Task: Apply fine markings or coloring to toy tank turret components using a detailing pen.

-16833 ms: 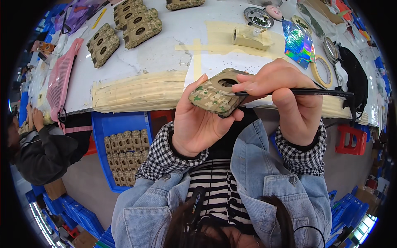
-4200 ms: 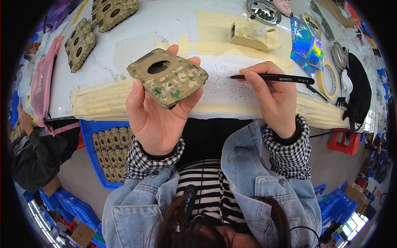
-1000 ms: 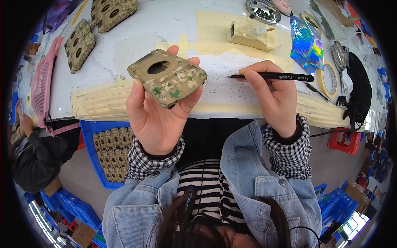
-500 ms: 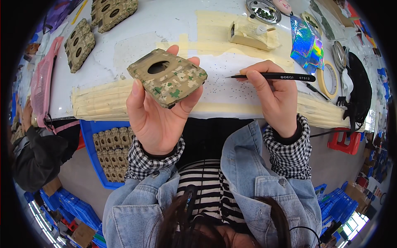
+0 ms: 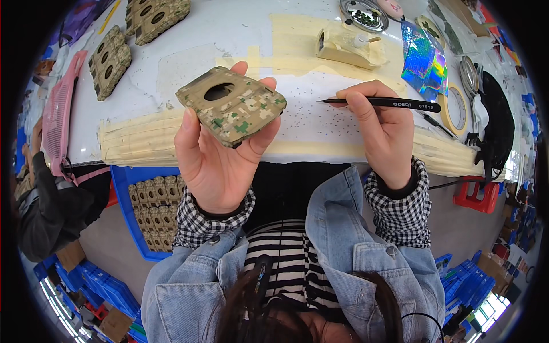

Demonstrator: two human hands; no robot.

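Note:
Raised over the table's front edge, my left hand (image 5: 220,166) grips a camouflage-patterned model tank hull (image 5: 246,117) by its sides. The hull is tilted toward me and has a round hole in its top. Black pointed tweezers (image 5: 394,103) are pinched in my right hand (image 5: 383,126), their tips aimed left, apart from the hull. Beneath the tips lies a white sheet (image 5: 311,123) scattered with many tiny dark specks. Whether the tips hold a speck is too small to tell.
More camouflage hulls (image 5: 110,63) stand at the far left. A tape-covered box (image 5: 349,48), a round metal dish (image 5: 366,23), shiny holographic film (image 5: 423,60) and a masking tape roll (image 5: 456,111) lie to the right. A blue crate (image 5: 123,200) of hulls sits below left; a co-worker's dark sleeve (image 5: 57,200) shows.
My right hand and the tweezers have shifted slightly right and a little upward over the sheet. My left hand and the hull have hardly moved.

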